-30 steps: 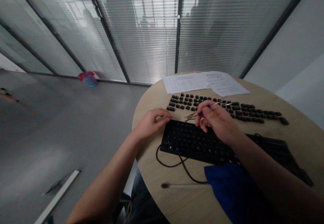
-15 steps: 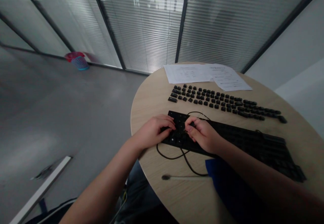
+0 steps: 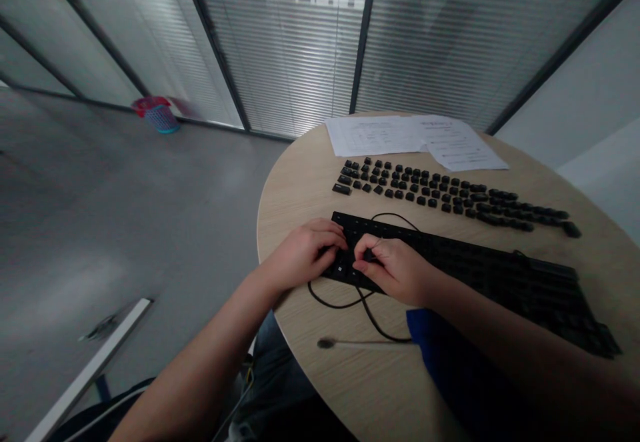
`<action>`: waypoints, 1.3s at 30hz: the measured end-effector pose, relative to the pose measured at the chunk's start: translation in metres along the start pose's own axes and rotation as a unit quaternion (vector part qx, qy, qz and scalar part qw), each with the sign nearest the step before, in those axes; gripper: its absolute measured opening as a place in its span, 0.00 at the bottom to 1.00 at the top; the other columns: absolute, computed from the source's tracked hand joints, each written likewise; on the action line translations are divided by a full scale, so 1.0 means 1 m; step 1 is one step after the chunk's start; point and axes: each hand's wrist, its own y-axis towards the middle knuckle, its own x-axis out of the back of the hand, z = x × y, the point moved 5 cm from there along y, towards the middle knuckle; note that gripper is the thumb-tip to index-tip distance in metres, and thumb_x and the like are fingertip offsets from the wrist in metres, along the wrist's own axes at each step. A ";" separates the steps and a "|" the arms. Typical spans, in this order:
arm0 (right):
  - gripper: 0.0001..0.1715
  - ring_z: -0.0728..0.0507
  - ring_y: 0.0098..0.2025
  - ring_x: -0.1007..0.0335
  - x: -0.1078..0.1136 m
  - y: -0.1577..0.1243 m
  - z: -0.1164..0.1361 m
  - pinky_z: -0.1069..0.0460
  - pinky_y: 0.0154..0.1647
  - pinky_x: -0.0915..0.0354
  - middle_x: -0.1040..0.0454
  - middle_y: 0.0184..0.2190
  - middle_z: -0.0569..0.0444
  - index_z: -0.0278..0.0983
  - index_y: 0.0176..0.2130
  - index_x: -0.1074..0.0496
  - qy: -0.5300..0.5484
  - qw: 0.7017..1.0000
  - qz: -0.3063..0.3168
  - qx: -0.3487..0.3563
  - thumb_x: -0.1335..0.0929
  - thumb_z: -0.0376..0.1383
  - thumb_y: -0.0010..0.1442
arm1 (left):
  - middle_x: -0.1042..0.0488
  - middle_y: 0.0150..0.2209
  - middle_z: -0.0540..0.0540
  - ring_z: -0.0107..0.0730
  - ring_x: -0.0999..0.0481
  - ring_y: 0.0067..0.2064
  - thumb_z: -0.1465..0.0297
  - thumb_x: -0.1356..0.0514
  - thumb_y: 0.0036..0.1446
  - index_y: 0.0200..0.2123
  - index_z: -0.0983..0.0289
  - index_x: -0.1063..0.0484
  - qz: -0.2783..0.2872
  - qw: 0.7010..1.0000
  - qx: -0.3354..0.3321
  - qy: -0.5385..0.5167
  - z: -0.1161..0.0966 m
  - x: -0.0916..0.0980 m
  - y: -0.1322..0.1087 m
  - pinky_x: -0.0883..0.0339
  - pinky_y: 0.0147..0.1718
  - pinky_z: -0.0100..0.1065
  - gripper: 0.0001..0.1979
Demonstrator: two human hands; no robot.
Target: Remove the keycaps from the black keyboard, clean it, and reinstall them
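A black keyboard (image 3: 475,269) lies across the round wooden table (image 3: 295,182). My left hand (image 3: 305,255) rests on its left end with the fingers curled over the edge keys. My right hand (image 3: 395,272) is right beside it, pinched shut over the keys near the left end; what the fingers hold is hidden. Rows of loose black keycaps (image 3: 440,192) are laid out on the table beyond the keyboard. A thin black loop (image 3: 395,215) shows just past my right hand.
Printed sheets of paper (image 3: 390,135) lie at the table's far edge. A black cable (image 3: 340,305) curls at the near left, beside a thin stick with a dark tip (image 3: 350,344) and a blue cloth (image 3: 450,355). A small basket (image 3: 160,117) stands by the glass wall.
My right hand came down from above the loose keycaps, where it held a thin metal tool, to the keyboard's left end. My left hand slid onto the keyboard's left edge.
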 end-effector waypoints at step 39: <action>0.08 0.46 0.27 0.35 0.021 -0.010 -0.008 0.51 0.32 0.39 0.33 0.25 0.59 0.41 0.38 0.34 0.066 0.962 -0.260 0.054 0.37 0.40 0.72 | 0.19 0.39 0.54 0.32 0.21 0.39 0.75 0.37 0.56 0.38 0.62 0.21 -0.065 0.995 0.030 -0.066 -0.008 0.032 0.015 0.28 0.42 0.35 0.07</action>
